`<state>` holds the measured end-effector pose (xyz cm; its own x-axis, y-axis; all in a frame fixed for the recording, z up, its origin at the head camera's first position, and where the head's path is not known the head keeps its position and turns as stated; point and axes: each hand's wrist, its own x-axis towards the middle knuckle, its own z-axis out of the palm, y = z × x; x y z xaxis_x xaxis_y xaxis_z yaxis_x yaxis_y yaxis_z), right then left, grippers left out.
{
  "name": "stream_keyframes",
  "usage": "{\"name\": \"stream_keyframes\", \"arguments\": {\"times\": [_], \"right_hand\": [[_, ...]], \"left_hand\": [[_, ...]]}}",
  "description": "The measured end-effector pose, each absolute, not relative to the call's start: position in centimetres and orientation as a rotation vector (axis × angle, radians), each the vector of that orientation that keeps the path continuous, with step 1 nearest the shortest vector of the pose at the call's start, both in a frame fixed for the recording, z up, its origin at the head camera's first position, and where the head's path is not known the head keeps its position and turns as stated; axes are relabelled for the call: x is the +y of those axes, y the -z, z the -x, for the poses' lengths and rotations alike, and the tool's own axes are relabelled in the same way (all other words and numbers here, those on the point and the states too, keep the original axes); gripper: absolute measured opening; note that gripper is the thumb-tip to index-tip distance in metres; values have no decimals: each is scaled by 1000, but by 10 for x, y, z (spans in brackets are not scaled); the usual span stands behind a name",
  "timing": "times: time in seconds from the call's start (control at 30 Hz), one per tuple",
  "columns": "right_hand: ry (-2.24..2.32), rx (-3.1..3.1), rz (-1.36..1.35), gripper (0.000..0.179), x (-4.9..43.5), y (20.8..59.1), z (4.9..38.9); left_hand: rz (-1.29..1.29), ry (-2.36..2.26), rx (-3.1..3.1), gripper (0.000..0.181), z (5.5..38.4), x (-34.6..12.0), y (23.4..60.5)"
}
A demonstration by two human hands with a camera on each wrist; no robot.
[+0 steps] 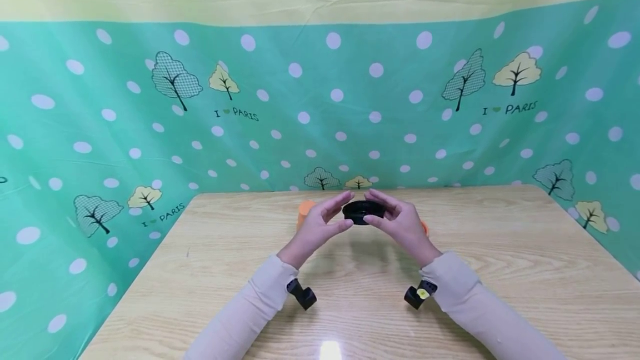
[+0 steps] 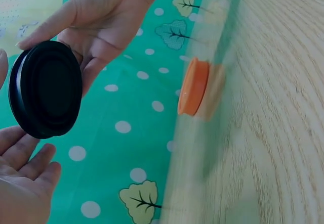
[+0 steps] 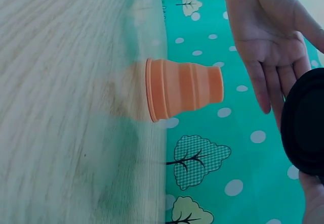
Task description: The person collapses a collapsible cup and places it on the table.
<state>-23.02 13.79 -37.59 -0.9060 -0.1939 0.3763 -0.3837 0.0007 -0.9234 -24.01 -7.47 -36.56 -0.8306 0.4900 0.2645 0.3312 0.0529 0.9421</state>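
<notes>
A black collapsible cup [image 1: 364, 213], folded flat into a ringed disc, is held above the table between both hands. My right hand [image 1: 404, 220] pinches its right side; in the left wrist view the right thumb lies along the rim of the black cup [image 2: 53, 90] with the fingers behind it. My left hand [image 1: 322, 220] is at the opposite side, its fingers mostly straight by the edge. In the right wrist view the left hand [image 3: 276, 47] shows its palm, thumb spread away, while the cup hides much of the right hand.
An orange collapsible cup [image 3: 185, 90] stands extended, wide rim down, on the wooden table [image 1: 240, 293] beyond my left hand. A flattened orange cup [image 2: 194, 87] lies beyond my right hand. Behind the table's far edge hangs a green dotted cloth [image 1: 270, 126].
</notes>
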Motion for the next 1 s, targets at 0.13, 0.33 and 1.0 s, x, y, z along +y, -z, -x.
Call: {"name": "stream_keyframes", "arguments": {"times": [0.13, 0.33, 1.0], "right_hand": [[-1941, -2099, -693, 65, 137, 377, 229], [-1853, -2037, -804, 68, 136, 379, 230], [-1687, -2220, -933, 84, 140, 376, 232]], "left_hand": [[-809, -1898, 2133, 61, 242, -75, 368], [-783, -1913, 2098, 64, 241, -75, 369], [-841, -1976, 2056, 70, 243, -77, 371]]}}
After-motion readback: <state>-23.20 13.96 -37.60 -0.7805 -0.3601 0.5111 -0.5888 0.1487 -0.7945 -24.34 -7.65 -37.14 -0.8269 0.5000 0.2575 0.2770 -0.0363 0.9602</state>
